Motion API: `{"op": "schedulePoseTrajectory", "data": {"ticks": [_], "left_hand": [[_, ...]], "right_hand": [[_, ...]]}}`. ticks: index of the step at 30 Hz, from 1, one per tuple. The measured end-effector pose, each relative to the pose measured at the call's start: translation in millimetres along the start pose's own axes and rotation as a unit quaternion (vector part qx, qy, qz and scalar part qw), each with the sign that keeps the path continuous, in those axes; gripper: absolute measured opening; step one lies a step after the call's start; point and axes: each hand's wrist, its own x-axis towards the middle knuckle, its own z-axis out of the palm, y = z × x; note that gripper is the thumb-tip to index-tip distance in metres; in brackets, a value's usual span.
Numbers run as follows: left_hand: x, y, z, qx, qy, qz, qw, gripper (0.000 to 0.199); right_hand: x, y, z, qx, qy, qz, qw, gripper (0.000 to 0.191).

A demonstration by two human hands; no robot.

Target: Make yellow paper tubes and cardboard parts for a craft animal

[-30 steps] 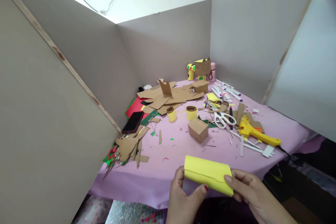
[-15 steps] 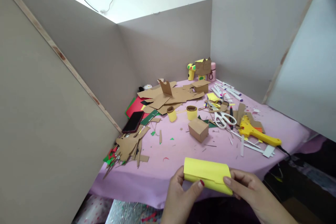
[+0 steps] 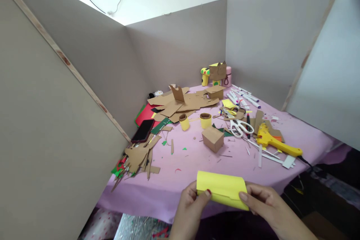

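Note:
A rolled yellow paper tube [image 3: 222,186] is held level over the table's front edge, its overlapping seam facing me. My left hand [image 3: 189,208] grips its left end, thumb on the lower front. At the right end my right hand [image 3: 263,202] pinches it, thumb in front and fingers behind, partly hidden. Beyond the tube sits a small brown cardboard box [image 3: 213,138]. Two short yellow-wrapped cardboard rings, one on the left [image 3: 184,123] and one on the right [image 3: 206,121], stand behind the box.
On the pink cloth [image 3: 168,185] at right are a yellow glue gun [image 3: 278,143], white-handled scissors [image 3: 241,128] and markers [image 3: 249,99]. Cardboard scraps [image 3: 137,157] and a phone [image 3: 143,130] lie left. Cardboard sheets [image 3: 194,101] lie behind; grey panels [image 3: 180,48] enclose the table.
My left thumb has slid left along the tube's lower front. The tube is slightly lower; both hands still hold it.

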Motion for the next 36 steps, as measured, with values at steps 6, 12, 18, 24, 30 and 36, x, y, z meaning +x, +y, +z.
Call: {"op": "schedulePoseTrajectory", "data": {"ticks": [6, 12, 18, 24, 30, 36], "left_hand": [[1, -9, -7.6, -0.002, 0.059, 0.023, 0.998, 0.028], [2, -3, -3.1, 0.011, -0.011, 0.001, 1.0, 0.034], [1, -2, -2.7, -0.01, -0.012, 0.004, 1.0, 0.038], [3, -16, -8.0, -0.093, 0.02, -0.006, 0.995, 0.03], [-4, 2, 2.6, -0.144, 0.026, -0.025, 0.989, 0.025], [-2, 2, 0.7, -0.078, 0.024, -0.018, 0.996, 0.029]], "right_hand": [[3, 0, -3, 0.007, 0.015, 0.019, 1.0, 0.025], [3, -2, -3, 0.011, 0.015, 0.015, 1.0, 0.029], [5, -3, -7, 0.018, 0.021, 0.004, 1.0, 0.029], [4, -10, -7, 0.017, 0.018, -0.012, 1.0, 0.022], [5, -11, -4, 0.045, 0.016, 0.006, 0.999, 0.023], [8, -2, -7, 0.098, 0.027, 0.056, 0.993, 0.025]]}}
